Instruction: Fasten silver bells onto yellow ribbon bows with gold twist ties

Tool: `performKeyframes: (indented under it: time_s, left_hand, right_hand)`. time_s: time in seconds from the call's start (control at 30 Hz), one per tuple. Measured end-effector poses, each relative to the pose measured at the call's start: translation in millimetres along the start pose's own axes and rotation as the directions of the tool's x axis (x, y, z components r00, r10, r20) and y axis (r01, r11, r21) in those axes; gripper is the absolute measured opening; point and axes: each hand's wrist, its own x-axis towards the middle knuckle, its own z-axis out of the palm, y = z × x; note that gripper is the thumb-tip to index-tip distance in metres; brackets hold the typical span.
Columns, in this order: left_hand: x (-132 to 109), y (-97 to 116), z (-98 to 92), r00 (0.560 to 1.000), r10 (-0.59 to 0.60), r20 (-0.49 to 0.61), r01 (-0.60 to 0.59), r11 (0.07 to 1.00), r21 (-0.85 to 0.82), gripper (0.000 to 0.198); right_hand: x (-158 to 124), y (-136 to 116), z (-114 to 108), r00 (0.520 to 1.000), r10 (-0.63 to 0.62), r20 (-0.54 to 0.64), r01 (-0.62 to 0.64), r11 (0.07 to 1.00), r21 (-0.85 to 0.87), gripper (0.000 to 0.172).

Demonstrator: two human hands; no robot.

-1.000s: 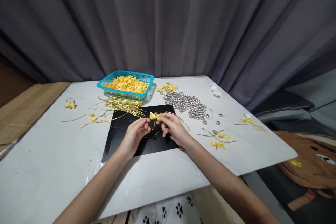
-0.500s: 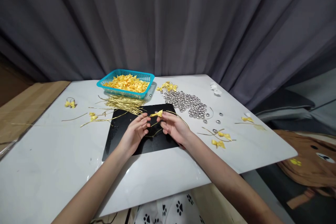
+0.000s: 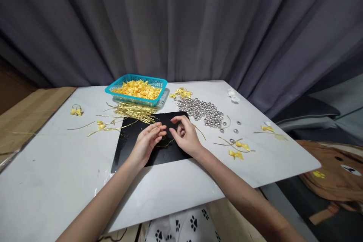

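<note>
Both my hands work close together over a black mat (image 3: pixel 133 151) on the white table (image 3: pixel 56 174). My left hand (image 3: pixel 146 141) pinches a thin gold wire (image 3: pixel 164 145) between thumb and fingertips. My right hand (image 3: pixel 184 136) is curled round the same wire, one end of which sticks out to its right. The wire loops on the mat between the two hands. The small yellow bow from the earlier frames is hidden behind my fingers.
A teal basket (image 3: pixel 113 90) of yellow bows stands at the back, with a bundle of gold wires (image 3: pixel 133 111) in front of it. A heap of silver beads (image 3: pixel 202 109) lies to the right. Finished yellow bows (image 3: pixel 238 150) and loose wires are scattered around.
The yellow bow, held up between my fingertips before, has dropped out of sight behind my hands. Both hands have sunk lower towards the mat and my right fingers have curled over.
</note>
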Motion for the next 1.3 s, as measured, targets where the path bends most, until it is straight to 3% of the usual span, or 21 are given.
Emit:
performKeyframes:
  time_s: [0.07, 0.17, 0.27, 0.37, 0.47, 0.67, 0.83, 0.93, 1.03, 1.17, 1.3]
  left_hand:
    - [0.1, 0.0, -0.5, 0.999, -0.024, 0.03, 0.024, 1.0, -0.01, 0.014]
    - [0.2, -1.6, -1.0, 0.993, -0.062, 0.098, 0.061, 0.998, 0.017, 0.01]
    - [0.1, -3.4, -0.8, 0.987, -0.045, 0.157, 0.038, 0.998, 0.051, 0.015]
    - [0.1, -4.2, -1.6, 0.981, -0.006, 0.193, -0.009, 0.997, 0.073, 0.026]
    - [-0.2, -3.1, -3.6, 0.973, -0.037, 0.227, 0.03, 0.999, 0.035, 0.029]
    - [-6.5, 7.1, -4.3, 0.938, -0.22, 0.268, 0.252, 0.964, -0.089, 0.03]
    - [-9.9, 13.5, -1.8, 0.922, -0.252, 0.294, 0.279, 0.959, -0.052, 0.031]
    - [-6.3, 11.3, -2.3, 0.953, -0.172, 0.249, 0.163, 0.985, 0.055, 0.032]
    - [-0.6, 6.1, -4.0, 0.995, 0.053, 0.088, -0.071, 0.971, 0.227, 0.037]
    - [3.7, 0.1, -7.1, 0.956, 0.291, 0.019, -0.273, 0.867, 0.417, 0.031]
    - [4.5, -1.7, -10.6, 0.946, 0.325, -0.001, -0.284, 0.827, 0.486, 0.027]
  right_hand:
    - [-1.2, -3.1, -1.6, 0.996, -0.091, 0.025, 0.092, 0.995, -0.037, 0.013]
    - [0.0, -5.2, -2.9, 0.996, -0.083, 0.046, 0.083, 0.997, 0.005, 0.01]
    - [3.1, -2.3, -2.4, 0.977, 0.091, 0.193, -0.122, 0.98, 0.158, 0.015]
    - [4.6, 0.7, -1.5, 0.896, 0.278, 0.347, -0.392, 0.862, 0.322, 0.026]
    - [3.2, 1.0, 0.3, 0.827, 0.356, 0.435, -0.532, 0.748, 0.397, 0.03]
    - [-1.8, 0.2, 8.2, 0.815, 0.307, 0.491, -0.54, 0.71, 0.452, 0.031]
    - [-2.4, 1.9, 10.7, 0.805, 0.306, 0.509, -0.554, 0.696, 0.457, 0.024]
    - [1.0, 3.0, 7.9, 0.853, 0.32, 0.412, -0.499, 0.731, 0.466, 0.022]
    - [5.2, 2.0, 3.1, 0.881, 0.353, 0.316, -0.468, 0.752, 0.465, 0.024]
    - [6.9, -1.7, -0.5, 0.898, 0.357, 0.256, -0.439, 0.754, 0.489, 0.024]
    - [5.9, -3.0, -1.7, 0.895, 0.372, 0.245, -0.445, 0.742, 0.501, 0.023]
